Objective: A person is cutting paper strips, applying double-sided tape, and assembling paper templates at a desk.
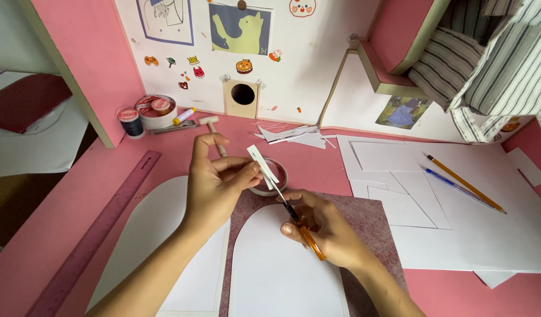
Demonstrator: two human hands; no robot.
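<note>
Seen from above, two bare forearms reach over a pink desk [77, 194]. Nearest the viewer lie two arch-shaped white paper cutouts, one [285, 264] on a mottled purple mat [370, 220], the other [159, 235] to its left. The right hand [323, 226] is closed around orange-handled scissors [300, 226], their blades angled up towards a small white paper strip [261, 164]. The left hand [217, 182] pinches that strip between thumb and fingers, holding it above the desk. Just behind the hands sits a roll of tape [273, 179]. A long purple ruler [100, 226] lies diagonally at the left. To the right, large white sheets [458, 217] carry a yellow pencil [464, 183] and a blue pen [458, 188]. Farther back are paper scraps [294, 136], a small hammer [210, 126], a round tin [156, 110], and a white wall [305, 58] with stickers and pictures.
</note>
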